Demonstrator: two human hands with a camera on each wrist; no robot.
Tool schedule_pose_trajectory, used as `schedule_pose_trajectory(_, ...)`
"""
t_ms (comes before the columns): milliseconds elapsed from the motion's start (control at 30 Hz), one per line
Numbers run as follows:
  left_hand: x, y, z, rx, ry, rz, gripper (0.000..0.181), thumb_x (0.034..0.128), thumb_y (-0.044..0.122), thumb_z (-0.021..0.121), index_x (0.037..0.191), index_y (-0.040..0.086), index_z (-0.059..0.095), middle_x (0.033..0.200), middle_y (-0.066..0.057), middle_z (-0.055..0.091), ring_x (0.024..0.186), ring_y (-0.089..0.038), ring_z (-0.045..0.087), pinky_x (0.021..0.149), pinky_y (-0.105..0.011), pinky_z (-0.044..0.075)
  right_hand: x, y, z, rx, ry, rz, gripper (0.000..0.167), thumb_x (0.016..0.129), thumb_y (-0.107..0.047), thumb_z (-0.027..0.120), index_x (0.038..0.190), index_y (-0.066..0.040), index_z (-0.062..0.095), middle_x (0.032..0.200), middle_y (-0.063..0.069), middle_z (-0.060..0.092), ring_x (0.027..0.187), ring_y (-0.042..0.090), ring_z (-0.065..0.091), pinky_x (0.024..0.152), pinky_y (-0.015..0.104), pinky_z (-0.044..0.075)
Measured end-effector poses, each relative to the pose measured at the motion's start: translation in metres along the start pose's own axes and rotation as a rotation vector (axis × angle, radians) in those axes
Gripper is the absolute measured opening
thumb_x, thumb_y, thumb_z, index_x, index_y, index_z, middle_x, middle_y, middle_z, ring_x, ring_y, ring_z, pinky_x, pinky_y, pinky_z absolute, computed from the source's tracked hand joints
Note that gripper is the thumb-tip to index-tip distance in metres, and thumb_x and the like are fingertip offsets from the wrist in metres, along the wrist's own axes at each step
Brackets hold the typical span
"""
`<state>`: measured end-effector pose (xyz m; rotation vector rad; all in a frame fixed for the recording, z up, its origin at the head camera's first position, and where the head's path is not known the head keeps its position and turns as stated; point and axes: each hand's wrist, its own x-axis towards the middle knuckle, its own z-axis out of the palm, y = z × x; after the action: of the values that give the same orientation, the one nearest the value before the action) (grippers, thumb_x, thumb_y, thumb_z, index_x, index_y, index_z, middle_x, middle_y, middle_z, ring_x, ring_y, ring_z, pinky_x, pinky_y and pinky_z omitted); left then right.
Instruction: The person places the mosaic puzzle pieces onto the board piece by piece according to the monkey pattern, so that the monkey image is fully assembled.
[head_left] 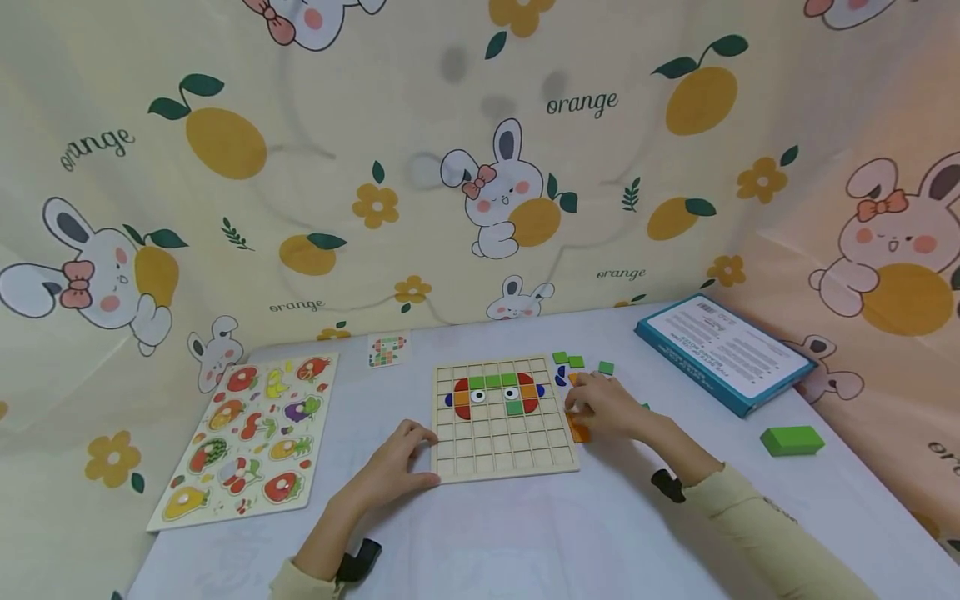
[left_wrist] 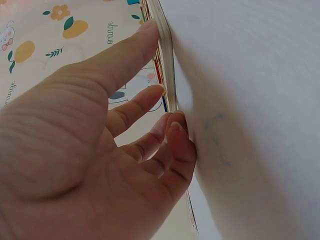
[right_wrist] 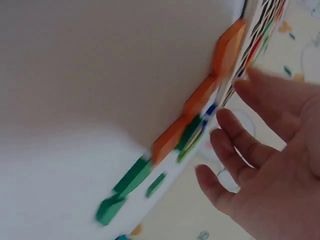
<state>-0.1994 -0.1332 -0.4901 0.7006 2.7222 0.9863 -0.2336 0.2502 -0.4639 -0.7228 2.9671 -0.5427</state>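
A wooden grid board [head_left: 506,454] lies on the table, with red, orange, green and blue pieces and two eye pieces set in its upper rows. My left hand [head_left: 390,467] rests against the board's left edge; in the left wrist view its thumb and fingertips touch the rim [left_wrist: 169,65]. My right hand [head_left: 606,406] hovers over loose pieces beside the board's right edge. In the right wrist view that hand [right_wrist: 280,125] has spread, slightly bent fingers and nothing between them. Near it lie orange squares [right_wrist: 169,141], green squares [head_left: 606,367] and dark blue half-rounds [head_left: 560,381], partly hidden by the hand.
A fruit puzzle board [head_left: 258,483] lies at the left, and a small pattern card [head_left: 388,350] behind the grid board. Toward the right are a blue-edged box [head_left: 723,354] and a green block [head_left: 792,441]. A printed cloth [head_left: 420,108] hangs behind the table.
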Motion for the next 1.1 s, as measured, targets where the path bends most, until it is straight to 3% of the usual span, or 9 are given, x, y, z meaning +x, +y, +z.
schedule_pose_trajectory(233,0.0,0.0,0.0,0.009,-0.005,0.0,0.054,0.0803,0.027,0.085,0.124,0.009,0.059,0.116,-0.004,0.049,0.095,-0.016,0.047,0.078,-0.031,0.045,-0.02,0.009,-0.002,0.094,-0.026,0.012,0.018,0.078,-0.018,0.085,0.085,-0.018,0.068,0.095,0.002,0.05,0.095,0.023,0.041,0.076,0.04,0.03)
schedule_pose_trajectory(433,0.0,0.002,-0.001,0.013,-0.003,-0.011,0.054,0.0801,0.026,0.085,0.124,0.01,0.059,0.116,-0.004,0.049,0.095,-0.016,0.047,0.078,-0.031,0.045,-0.022,0.003,0.002,0.076,0.014,0.021,0.017,0.077,-0.014,0.086,0.086,-0.017,0.072,0.092,0.0,0.051,0.091,0.022,0.042,0.076,0.039,0.03)
schedule_pose_trajectory(700,0.0,0.002,-0.001,0.014,0.0,-0.015,0.054,0.0798,0.026,0.085,0.124,0.01,0.059,0.117,-0.004,0.05,0.095,-0.016,0.047,0.079,-0.031,0.045,-0.016,-0.001,-0.001,0.045,-0.055,0.024,0.021,0.076,-0.016,0.088,0.085,-0.015,0.069,0.086,-0.002,0.048,0.088,0.02,0.042,0.074,0.038,0.031)
schedule_pose_trajectory(833,0.0,0.002,-0.001,0.012,0.002,-0.011,0.054,0.0799,0.025,0.085,0.124,0.009,0.059,0.117,-0.004,0.049,0.095,-0.016,0.047,0.079,-0.032,0.045,-0.012,-0.003,-0.004,0.099,-0.09,0.032,0.023,0.077,-0.011,0.086,0.083,-0.014,0.064,0.08,-0.004,0.052,0.082,0.017,0.046,0.074,0.036,0.036)
schedule_pose_trajectory(967,0.0,0.002,-0.001,0.014,0.003,-0.01,0.054,0.0797,0.026,0.086,0.124,0.01,0.059,0.116,-0.003,0.049,0.095,-0.015,0.047,0.078,-0.031,0.045,-0.001,-0.006,-0.005,0.197,-0.056,0.041,0.02,0.08,-0.003,0.081,0.081,-0.011,0.063,0.074,-0.004,0.055,0.074,0.015,0.05,0.068,0.03,0.043)
schedule_pose_trajectory(1100,0.0,0.0,0.0,0.008,0.002,-0.002,0.054,0.0799,0.026,0.085,0.124,0.009,0.059,0.116,-0.003,0.049,0.095,-0.016,0.047,0.078,-0.031,0.045,0.017,-0.018,-0.002,0.249,0.013,0.046,0.01,0.085,-0.001,0.076,0.09,-0.006,0.069,0.08,-0.001,0.059,0.075,0.016,0.05,0.066,0.028,0.045)
